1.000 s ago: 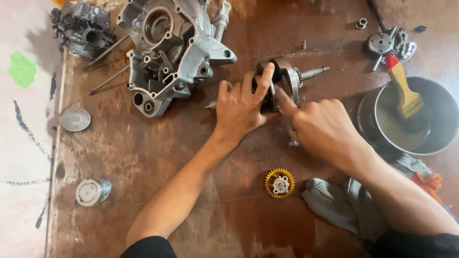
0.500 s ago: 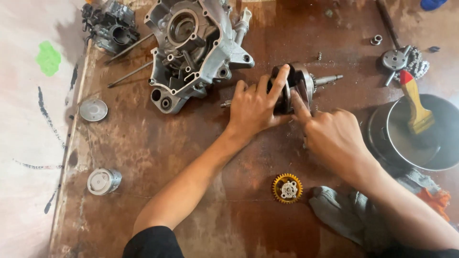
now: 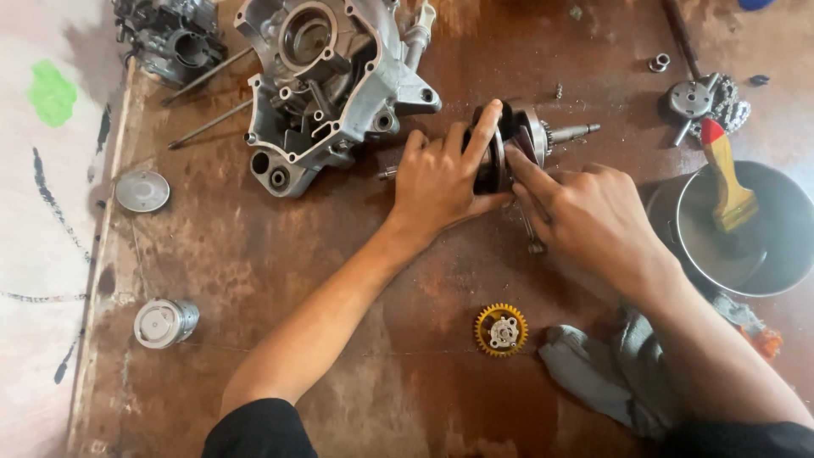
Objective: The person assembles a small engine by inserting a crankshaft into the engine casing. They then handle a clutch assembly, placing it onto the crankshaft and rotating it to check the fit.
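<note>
Right, I've got my left hand (image 3: 441, 178) clamped w/ fingers over the dark round steel crankshaft assembly (image 3: 517, 144), lying on the rusty brown metal worktable (image 3: 254, 271) approx centre-top. My right hand (image 3: 593, 216) pinches its near edge, forefinger tip on the flywheel web. Grey cast-aluminium engine case (image 3: 331, 85) sits at 10 o'clock from it, yellow toothed gear (image 3: 501, 330) at 6, steel bowl (image 3: 746, 229) w/ yellow-handled brush (image 3: 727, 174) at 3.

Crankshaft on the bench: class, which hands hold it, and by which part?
Both. The left hand wraps the dark flywheel web of the crankshaft; the right hand puts a fingertip between the webs.
</note>
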